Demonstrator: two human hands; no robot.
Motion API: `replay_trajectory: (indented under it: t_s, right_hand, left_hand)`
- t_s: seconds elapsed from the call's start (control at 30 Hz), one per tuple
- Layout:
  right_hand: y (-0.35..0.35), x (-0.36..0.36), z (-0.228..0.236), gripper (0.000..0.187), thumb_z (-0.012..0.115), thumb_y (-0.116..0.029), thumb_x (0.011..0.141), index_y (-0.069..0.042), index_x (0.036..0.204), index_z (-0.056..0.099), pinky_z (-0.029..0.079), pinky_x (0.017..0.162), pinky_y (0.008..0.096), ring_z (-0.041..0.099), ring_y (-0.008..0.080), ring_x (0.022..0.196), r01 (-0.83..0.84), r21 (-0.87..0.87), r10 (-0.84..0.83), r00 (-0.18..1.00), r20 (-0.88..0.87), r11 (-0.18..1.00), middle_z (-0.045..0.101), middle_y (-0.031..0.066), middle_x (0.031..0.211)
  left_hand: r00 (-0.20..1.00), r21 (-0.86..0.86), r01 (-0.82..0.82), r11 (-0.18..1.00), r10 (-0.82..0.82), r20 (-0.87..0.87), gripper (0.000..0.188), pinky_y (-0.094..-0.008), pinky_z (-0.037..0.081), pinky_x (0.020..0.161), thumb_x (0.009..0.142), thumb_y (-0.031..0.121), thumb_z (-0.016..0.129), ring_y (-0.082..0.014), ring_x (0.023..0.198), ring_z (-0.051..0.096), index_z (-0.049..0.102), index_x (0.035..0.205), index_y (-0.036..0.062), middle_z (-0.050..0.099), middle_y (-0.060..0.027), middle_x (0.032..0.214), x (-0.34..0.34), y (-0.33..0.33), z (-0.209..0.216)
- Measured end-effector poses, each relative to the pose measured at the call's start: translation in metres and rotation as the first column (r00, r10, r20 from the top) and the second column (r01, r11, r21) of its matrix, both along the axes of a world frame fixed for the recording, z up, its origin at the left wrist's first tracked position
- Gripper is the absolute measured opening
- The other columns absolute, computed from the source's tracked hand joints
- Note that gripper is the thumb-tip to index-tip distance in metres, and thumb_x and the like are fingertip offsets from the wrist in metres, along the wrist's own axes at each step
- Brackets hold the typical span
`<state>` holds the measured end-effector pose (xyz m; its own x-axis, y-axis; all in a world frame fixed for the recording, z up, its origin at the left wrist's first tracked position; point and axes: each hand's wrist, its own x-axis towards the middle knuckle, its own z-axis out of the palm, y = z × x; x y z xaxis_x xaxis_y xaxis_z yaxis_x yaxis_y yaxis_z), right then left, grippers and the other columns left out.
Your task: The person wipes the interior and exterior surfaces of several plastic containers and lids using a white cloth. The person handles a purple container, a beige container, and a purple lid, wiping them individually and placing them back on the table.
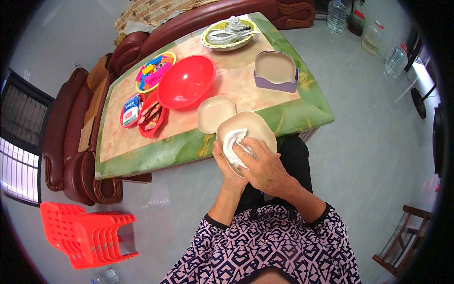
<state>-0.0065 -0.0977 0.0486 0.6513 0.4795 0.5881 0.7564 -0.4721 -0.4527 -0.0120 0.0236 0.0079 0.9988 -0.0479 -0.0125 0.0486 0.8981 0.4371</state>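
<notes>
My left hand (226, 166) grips a beige square plate (257, 125) with rounded corners from below, its thumb at the rim. The plate is tilted toward me, just off the table's near edge. My right hand (266, 164) presses a white cloth (231, 142) against the plate's inner face, fingers bent over the cloth. A second beige plate (216, 113) of the same shape lies on the table just beyond. Farther right, another beige plate (275, 67) stands upright in a purple holder (275, 84).
The marble-patterned table (302, 113) also bears a red bowl (187, 81), a basin of spoons (229, 37), a basket of toy bricks (153, 71) and red dishes with packets (150, 117). Stacked red chairs (87, 234) stand left, a wooden stool (404, 241) right, bottles (373, 37) far right.
</notes>
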Motion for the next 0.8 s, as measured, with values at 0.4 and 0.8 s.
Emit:
replay_trajectory:
  t_s: [0.4, 0.8]
  right_hand:
    - [0.024, 0.020, -0.005, 0.041, 0.061, -0.015, 0.073, 0.000, 0.111, 0.058, 0.039, 0.093, 0.0414, 0.048, 0.0310, 0.105, -0.023, -0.006, 0.024, 0.999, 0.043, 1.000, 0.052, 0.0166, 0.117]
    - [0.020, 0.050, 0.001, 0.023, 0.058, -0.009, 0.073, 0.000, 0.093, 0.058, 0.046, 0.083, 0.0377, 0.052, 0.0293, 0.098, 0.014, 0.008, -0.015, 0.989, 0.149, 1.000, 0.053, 0.0132, 0.106]
  left_hand:
    - [0.997, -0.052, 0.019, 0.998, -0.023, -0.074, 0.082, -0.0474, 0.040, 0.100, 0.083, 0.072, 0.040, -0.0298, 0.121, 0.046, 0.040, 0.135, 0.0091, 0.047, -0.0119, 0.132, -0.002, -0.004, 0.013]
    - [0.996, -0.244, 0.064, 0.968, -0.078, -0.048, 0.073, -0.0463, 0.037, 0.103, 0.087, 0.067, 0.039, -0.0275, 0.122, 0.046, 0.041, 0.137, 0.0140, 0.046, -0.0104, 0.135, 0.006, -0.002, 0.009]
